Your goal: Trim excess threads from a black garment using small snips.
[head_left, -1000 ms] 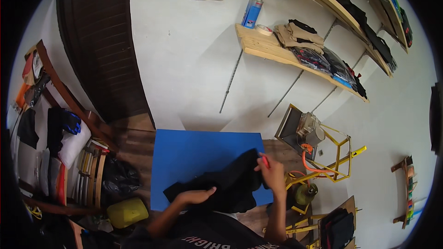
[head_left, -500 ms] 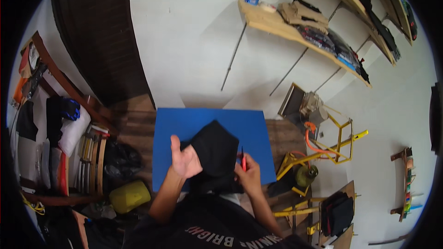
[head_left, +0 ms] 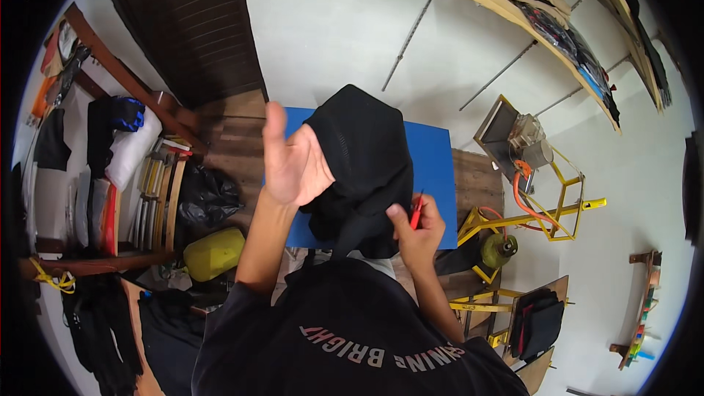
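My left hand is spread flat against the black garment, lifted over the blue tabletop. At four o'clock my right hand pinches cloth and a thin red tool together — that tip could snag the fabric, or the loose garment could slide off my palm.

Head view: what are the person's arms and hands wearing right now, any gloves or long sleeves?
No gloves: the left hand and right hand are bare. Both forearms are bare too. The person wears a black short-sleeved shirt with an arc of pale lettering across it. No watch or ring shows.
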{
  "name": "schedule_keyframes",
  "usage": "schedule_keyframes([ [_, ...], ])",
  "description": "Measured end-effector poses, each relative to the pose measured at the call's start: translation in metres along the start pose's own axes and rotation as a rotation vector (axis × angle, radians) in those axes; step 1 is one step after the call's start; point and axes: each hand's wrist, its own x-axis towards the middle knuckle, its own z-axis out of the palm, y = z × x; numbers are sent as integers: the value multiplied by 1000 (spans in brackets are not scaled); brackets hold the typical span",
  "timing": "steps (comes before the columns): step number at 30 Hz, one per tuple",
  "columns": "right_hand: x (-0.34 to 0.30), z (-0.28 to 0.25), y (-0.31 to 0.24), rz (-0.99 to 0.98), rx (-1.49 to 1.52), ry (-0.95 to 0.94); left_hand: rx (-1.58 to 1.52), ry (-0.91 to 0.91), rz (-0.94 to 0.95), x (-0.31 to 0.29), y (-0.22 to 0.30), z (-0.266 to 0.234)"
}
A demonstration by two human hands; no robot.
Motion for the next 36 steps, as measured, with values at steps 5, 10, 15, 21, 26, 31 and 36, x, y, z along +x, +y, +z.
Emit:
schedule_keyframes([
  [5, 18, -7, -33, 116, 201, 126, 797, 143, -177, -9, -14, -62],
  [10, 27, -20, -29, 96, 214, 139, 837, 30, -513, -34, -71, -102],
  [15, 43, -57, -21, 127, 91, 105, 260, 324, -315, -50, -61, -91],
  [21, 81, -77, -27, 108, 5, 13, 111, -1, -283, -55, -63, -84],
  [26, 95, -59, -16, 84, -139, 112, 149, 101, -352, -58, -72, -88],
  [31, 54, -32, -13, 98, -183, 109, 8, 246, -213, -60, -60, -79],
  [36, 25, -11, -11, 191, 4, -77, -136, 386, -136, -61, -63, -72],
])
